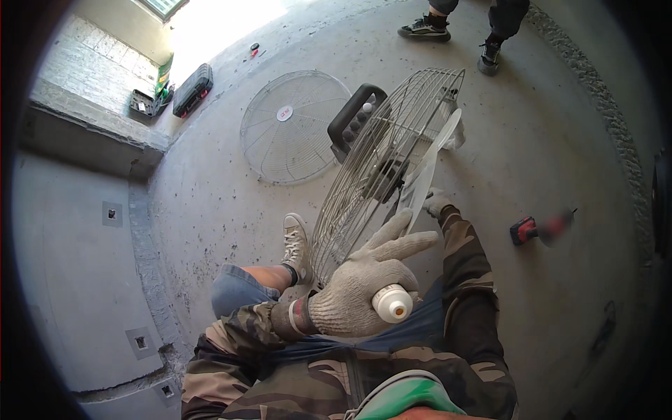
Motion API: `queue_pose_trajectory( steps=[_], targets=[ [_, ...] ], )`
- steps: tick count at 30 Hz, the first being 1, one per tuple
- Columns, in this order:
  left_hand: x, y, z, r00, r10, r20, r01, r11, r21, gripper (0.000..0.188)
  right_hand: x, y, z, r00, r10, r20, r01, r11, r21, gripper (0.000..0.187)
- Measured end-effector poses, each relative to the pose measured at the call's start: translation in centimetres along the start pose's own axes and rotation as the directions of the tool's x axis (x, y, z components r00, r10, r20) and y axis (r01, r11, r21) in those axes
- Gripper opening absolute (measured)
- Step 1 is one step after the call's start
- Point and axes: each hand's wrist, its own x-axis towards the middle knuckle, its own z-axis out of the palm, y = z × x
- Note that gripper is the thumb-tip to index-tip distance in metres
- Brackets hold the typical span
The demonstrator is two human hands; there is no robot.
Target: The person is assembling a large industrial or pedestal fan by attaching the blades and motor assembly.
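Note:
My left hand [364, 297], in a knitted work glove, closes its lower fingers around a small white bottle [393, 304] whose nozzle end faces up. Its index and middle fingers stretch out to the near end of a pale fan blade [424, 178]. Past the blade, my gloved right hand [438, 202] is closed at the blade's edge; its fingertips are partly hidden. The blade stands inside the rear wire cage [343, 189] of a large fan, which is tilted on edge before me. A dark motor [386, 178] shows through the wires.
The round front grille [262, 136] lies flat on the floor beside the fan's dark handled base [355, 120]. To the right lies a red and black cordless drill [537, 229]. Tool cases [192, 89] sit at the far left. Another person's shoes [425, 29] are at the top.

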Motion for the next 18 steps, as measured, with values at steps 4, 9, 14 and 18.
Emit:
queue_pose_trajectory(
  steps=[4,9,14,18],
  targets=[
    [0.0,0.3,1.0,0.999,0.022,0.029,-0.022,1.0,-0.005,0.015,-7.8,-5.1,-4.8,0.97,-0.156,-0.188,0.225,0.87,0.439,0.047],
    [0.2,0.7,1.7,1.0,0.023,0.007,-0.023,1.0,0.012,0.015,-17.6,-10.5,-6.1,0.713,-0.587,-0.383,0.656,0.752,0.069,0.052],
    [0.1,0.5,1.1,0.999,0.01,-0.05,-0.011,1.0,-0.01,0.018,-17.0,-12.4,-7.0,0.4,-0.901,-0.167,0.819,0.433,-0.376,0.054],
    [-0.2,0.3,1.2,0.997,-0.033,-0.075,0.024,0.992,-0.125,0.019,-12.4,-11.8,-7.1,0.661,-0.748,-0.059,0.742,0.641,0.195,0.044]
  ],
)
